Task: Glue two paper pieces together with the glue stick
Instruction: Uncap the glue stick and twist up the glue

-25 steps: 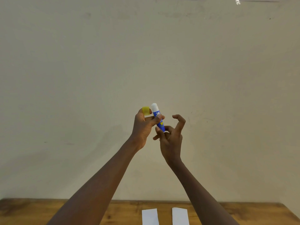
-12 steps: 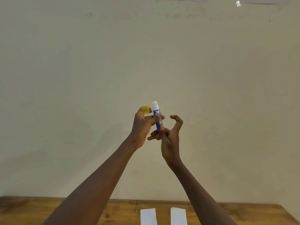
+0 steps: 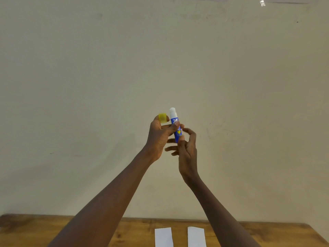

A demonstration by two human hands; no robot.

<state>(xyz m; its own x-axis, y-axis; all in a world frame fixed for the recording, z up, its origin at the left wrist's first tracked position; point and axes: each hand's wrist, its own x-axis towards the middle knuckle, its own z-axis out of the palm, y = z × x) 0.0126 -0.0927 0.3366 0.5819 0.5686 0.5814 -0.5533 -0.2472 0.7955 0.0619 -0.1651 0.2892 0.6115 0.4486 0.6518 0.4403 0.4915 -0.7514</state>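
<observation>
Right hand (image 3: pixel 187 154) has closed in: thumb and curled forefinger now pinch the base of the glue stick (image 3: pixel 178 134) — left hand (image 3: pixel 158 138) grips its barrel (yellow cap (image 3: pixel 162 118) tucked alongside).

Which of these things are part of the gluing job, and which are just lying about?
For the job: glue stick, gripped by left hand, pinched by right hand; yellow cap; left paper piece; right paper piece.
Just there: table; wall.
</observation>
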